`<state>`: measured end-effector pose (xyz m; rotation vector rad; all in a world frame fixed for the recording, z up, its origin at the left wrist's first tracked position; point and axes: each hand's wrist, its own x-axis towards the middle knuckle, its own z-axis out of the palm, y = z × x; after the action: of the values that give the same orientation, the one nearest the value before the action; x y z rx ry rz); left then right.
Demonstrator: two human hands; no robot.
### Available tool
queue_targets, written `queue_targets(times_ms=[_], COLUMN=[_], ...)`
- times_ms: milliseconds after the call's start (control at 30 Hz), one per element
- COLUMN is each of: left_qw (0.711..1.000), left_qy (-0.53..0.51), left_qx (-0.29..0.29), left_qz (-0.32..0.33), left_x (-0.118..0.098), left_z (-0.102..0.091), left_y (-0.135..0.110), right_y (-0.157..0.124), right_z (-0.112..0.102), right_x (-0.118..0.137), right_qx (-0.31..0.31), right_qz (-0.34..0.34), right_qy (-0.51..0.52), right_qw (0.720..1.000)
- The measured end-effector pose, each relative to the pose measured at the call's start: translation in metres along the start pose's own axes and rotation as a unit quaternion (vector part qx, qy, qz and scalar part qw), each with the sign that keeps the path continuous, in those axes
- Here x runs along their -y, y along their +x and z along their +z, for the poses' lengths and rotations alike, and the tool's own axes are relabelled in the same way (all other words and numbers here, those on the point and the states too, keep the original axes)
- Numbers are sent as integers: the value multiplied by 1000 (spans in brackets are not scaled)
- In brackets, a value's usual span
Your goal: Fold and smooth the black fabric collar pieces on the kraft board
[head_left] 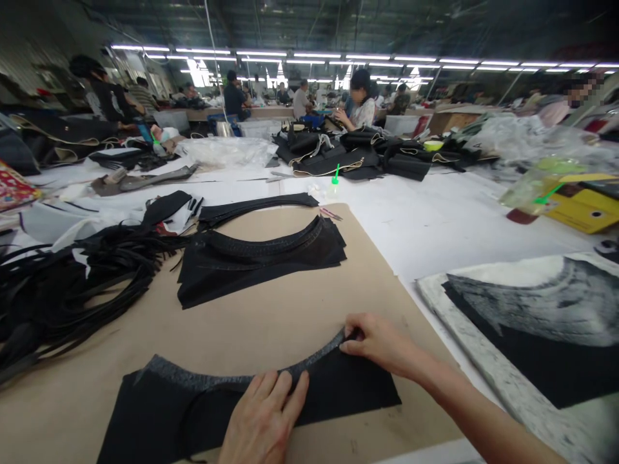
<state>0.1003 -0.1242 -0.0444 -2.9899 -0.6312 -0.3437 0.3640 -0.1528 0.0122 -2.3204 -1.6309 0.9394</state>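
Note:
A black panel (pixel 348 386) with a concave upper edge lies on the brown board, with a greyish, glue-like band along that curve. My left hand (pixel 268 412) rests flat on its middle, fingers stretched out near the curved edge. At the panel's upper right end, my right hand (pixel 374 341) pinches the edge between thumb and bent fingers. A thin black strip (pixel 186 415) loops over the panel left of my left hand; where it runs beneath that hand is hidden. Farther back are a stack of similar black panels (pixel 261 264) and narrow curved black pieces (pixel 256 209).
Loose black strips (pixel 82 296) pile up at left on the brown board (pixel 387 293). On the right, a pale slab (pixel 435 290) carries a grey-smeared black panel (pixel 546 348). Behind stand a green-tipped bottle (pixel 335 182), a yellow box (pixel 580 209) and heaped black pieces (pixel 348 158). Several people work farther off.

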Motion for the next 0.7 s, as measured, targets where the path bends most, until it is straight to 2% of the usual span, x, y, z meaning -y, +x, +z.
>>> queue_targets(times_ms=[133, 200, 367, 467, 700], left_qw=[995, 992, 997, 997, 998], left_qy=[5, 10, 22, 25, 36], left_qx=[-102, -125, -75, -67, -46], left_qz=[-9, -1, 29, 27, 11], left_x=[-1, -2, 0, 0, -4], left_z=[23, 28, 16, 11, 15], left_y=[-5, -5, -3, -2, 0], right_y=[4, 3, -1, -3, -5], right_z=[0, 3, 5, 4, 4], right_x=[-16, -17, -8, -3, -2], right_qx=[4, -6, -29, -39, -47], right_qz=[-6, -5, -1, 7, 18], right_qy=[51, 57, 47, 35, 30], right_qw=[999, 998, 998, 999, 998])
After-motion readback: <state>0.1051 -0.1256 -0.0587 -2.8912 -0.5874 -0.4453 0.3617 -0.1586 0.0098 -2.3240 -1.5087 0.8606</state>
